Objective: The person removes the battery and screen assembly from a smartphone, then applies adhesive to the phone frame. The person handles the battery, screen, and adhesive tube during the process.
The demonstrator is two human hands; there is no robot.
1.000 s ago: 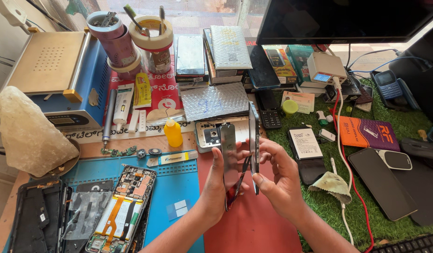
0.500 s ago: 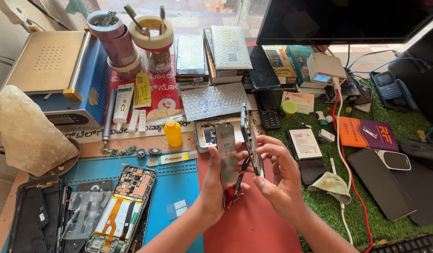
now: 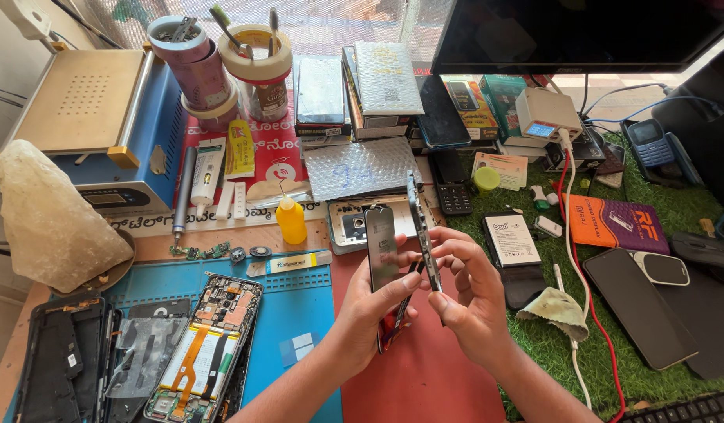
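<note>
A: Entry, head view. Left hand [image 3: 370, 313] holds a dark phone screen panel [image 3: 381, 251] upright, thumb on its face, fingers wrapped behind its lower edge. Right hand [image 3: 475, 301] pinches a slim phone frame [image 3: 420, 235], seen edge-on, fingers curled around its lower half.

B: Position?

A: Both parts are raised above the red mat [image 3: 424, 376], roughly centre of view. The panel stands at 9 o'clock of the frame, just beside it; lower ends meet near the fingers, upper ends stand apart.

B: Stage of work?

A: My judgement: the panel is already lifted off the frame along most of its length, yet the bottom looks joined. A thin dark strip runs between them there, possibly a flex cable; I cannot tell for sure. Full separation appears not yet done.

B: Look of the parts?

A: Panel glass dark, glossy, with a pale reflection, no crack visible. Frame thin, grey-edged, its inside hidden from this angle.

B: Surroundings?

A: On the surface: an opened phone [image 3: 205, 348] on the blue mat [image 3: 299, 313] at 8 o'clock, a yellow dropper bottle [image 3: 290, 221] at 10 o'clock, a battery [image 3: 512, 239] at 2 o'clock.
</note>
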